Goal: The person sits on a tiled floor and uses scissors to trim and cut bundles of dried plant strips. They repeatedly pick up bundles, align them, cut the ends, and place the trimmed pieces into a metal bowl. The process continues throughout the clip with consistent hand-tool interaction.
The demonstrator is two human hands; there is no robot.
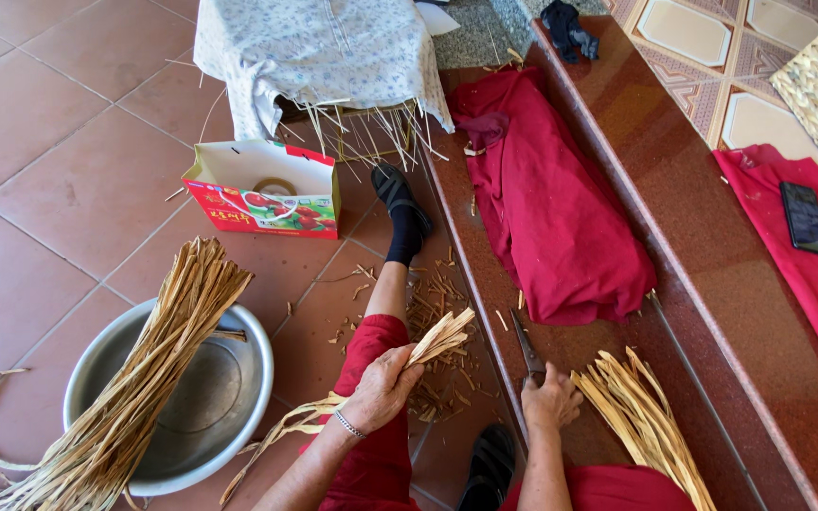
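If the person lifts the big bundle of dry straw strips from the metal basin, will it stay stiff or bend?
The bundle probably sags: its loose ends already curl on the floor beside the basin. It looks dry and thin, so likely light. Nothing visibly ties it, so strips may slide out.

At the lower left of the frame a metal basin (191, 397) sits on the floor (49, 189), with a long bundle of dried strips (144, 378) leaning across it. Above it stands a paper bag (262, 194). Cut scraps (437, 360) litter the floor at centre. On the step (674, 237) to the right lie a folded cloth (551, 208), scissors (525, 345) and a second pile of strips (646, 426). A phone (804, 217) rests at far right.
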